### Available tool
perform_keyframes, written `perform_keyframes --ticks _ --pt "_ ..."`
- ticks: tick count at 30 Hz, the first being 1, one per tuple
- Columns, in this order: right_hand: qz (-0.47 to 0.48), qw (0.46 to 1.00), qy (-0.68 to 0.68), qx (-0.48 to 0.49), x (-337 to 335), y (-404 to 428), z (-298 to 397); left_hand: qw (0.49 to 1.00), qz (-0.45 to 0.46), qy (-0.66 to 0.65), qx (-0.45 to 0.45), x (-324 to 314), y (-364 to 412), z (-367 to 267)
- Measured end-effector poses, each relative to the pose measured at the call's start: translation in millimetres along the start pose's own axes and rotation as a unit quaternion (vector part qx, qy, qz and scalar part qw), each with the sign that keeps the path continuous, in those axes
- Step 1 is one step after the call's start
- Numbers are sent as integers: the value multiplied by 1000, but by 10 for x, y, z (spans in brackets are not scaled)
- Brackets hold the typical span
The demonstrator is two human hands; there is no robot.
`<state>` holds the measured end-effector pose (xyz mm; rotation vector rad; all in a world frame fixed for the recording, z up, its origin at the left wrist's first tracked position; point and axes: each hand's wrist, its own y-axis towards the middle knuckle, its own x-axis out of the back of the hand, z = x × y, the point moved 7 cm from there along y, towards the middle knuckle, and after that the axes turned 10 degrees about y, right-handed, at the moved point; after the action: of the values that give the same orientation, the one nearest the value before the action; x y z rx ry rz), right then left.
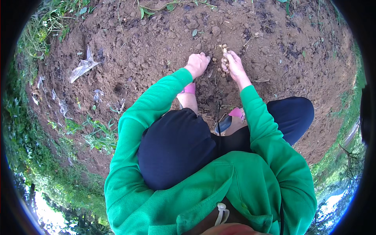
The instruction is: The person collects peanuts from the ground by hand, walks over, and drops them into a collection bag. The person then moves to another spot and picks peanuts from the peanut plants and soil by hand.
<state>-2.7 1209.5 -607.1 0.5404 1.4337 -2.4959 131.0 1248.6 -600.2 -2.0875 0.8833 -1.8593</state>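
Observation:
My right hand (pixel 234 65) is closed around a small bunch of pale tan pods or tubers (pixel 225 50), with several showing past the thumb and between the fingers. Just left of it, my left hand (pixel 198 63) is low over the soil, knuckles up and fingers curled under. Whether anything lies inside those fingers is hidden. Between the two hands, a few similar small round pieces (pixel 219 69) rest on the loose brown soil (pixel 164 53), beside thin dry stems.
My pink-strapped sandals (pixel 236 113) stand on the soil below my hands, my knees bent. Torn clear plastic film (pixel 84 65) lies to the left. Green weeds (pixel 101 133) grow at the lower left, and a leafy vine (pixel 173 3) crosses the top.

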Motion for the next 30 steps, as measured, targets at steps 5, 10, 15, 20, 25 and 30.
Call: perform_keyframes --ticks 5,10,15,20,25,30 --pt "24 997 46 51 100 26 163 998 -47 -43 -18 -5 -164 -55" --pt "30 993 97 65 110 16 353 998 -14 -57 3 -89 -343 -3" --pt "45 992 65 99 57 99 661 943 -113 -312 16 140 -524 149" --pt "26 996 -4 91 10 24 645 627 6 -763 155 57 -591 334" --pt "62 994 -38 84 -205 -104 390 383 38 -915 117 102 -560 317" --pt "115 971 -181 110 -865 -400 256 152 5 -986 64 90 -448 252"
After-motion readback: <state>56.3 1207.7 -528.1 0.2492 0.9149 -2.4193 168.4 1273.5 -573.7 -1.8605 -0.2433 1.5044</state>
